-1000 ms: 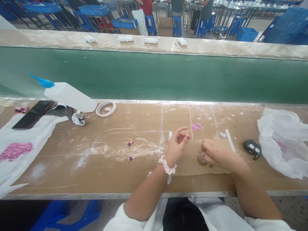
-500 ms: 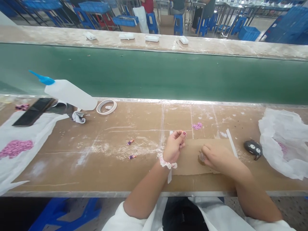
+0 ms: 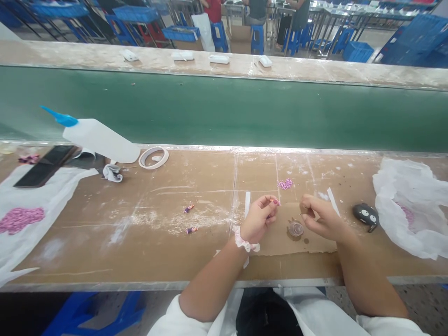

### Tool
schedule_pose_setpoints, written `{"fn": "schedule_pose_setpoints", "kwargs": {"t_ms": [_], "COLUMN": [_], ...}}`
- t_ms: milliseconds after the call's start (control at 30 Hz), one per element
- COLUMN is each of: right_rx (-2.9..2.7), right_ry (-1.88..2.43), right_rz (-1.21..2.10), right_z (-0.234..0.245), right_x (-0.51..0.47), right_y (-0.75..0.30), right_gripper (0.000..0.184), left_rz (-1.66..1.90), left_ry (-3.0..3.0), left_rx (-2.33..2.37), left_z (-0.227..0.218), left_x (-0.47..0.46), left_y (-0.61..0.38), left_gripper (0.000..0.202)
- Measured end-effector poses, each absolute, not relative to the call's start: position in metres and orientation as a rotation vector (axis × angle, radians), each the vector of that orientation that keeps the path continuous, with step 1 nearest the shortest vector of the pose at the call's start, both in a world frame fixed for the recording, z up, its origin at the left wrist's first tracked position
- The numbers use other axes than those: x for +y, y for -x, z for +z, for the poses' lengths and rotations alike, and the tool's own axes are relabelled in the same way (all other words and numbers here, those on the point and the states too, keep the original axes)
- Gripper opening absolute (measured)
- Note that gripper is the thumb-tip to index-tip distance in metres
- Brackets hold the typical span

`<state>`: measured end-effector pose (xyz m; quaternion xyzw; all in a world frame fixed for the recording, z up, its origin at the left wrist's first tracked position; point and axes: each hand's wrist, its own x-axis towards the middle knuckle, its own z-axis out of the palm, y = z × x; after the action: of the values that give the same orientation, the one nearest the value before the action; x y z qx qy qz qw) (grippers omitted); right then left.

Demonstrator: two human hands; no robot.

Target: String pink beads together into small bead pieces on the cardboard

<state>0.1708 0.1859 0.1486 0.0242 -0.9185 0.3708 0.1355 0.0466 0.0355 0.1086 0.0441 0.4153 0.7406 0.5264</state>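
Note:
My left hand, with a pale scrunchie at the wrist, is closed in a pinch. A tiny orange-and-pink piece shows at its fingertips, too small to identify. My right hand is closed too, thumb against curled fingers; anything in them is hidden. Beside its thumb, a small clear round dish sits on a cardboard sheet taped to the table. Two small purple-dressed figurines lie left of my left hand. Beyond my hands is a little heap of pink beads.
At left are a white bottle with blue nozzle, a tape roll, a dark phone and pink pieces on white sheeting. At right lie a black case with eyes and a white plastic bag. A green partition stands behind.
My right hand has lifted off the clear dish and moved up and right, uncovering it. My left hand has shifted slightly right and down, still pinching.

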Motion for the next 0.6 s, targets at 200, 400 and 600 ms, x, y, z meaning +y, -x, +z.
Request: {"fn": "schedule_pose_setpoints", "kwargs": {"t_ms": [200,400,600], "right_rx": [-2.435,-2.388,-2.456], "right_ry": [0.014,-0.126,-0.129], "right_rz": [1.135,0.813,0.800], "right_z": [0.127,0.125,0.123], "right_x": [0.167,0.162,0.163], "right_y": [-0.159,-0.159,-0.161], "right_gripper": [0.018,0.020,0.017], "left_rz": [1.674,1.651,1.641], "left_ry": [-0.147,-0.098,-0.093], "left_rx": [0.861,0.777,0.816], "left_z": [0.106,0.107,0.109], "left_x": [0.035,0.034,0.034], "left_y": [-0.058,-0.057,-0.058], "left_gripper": [0.034,0.033,0.034]}}
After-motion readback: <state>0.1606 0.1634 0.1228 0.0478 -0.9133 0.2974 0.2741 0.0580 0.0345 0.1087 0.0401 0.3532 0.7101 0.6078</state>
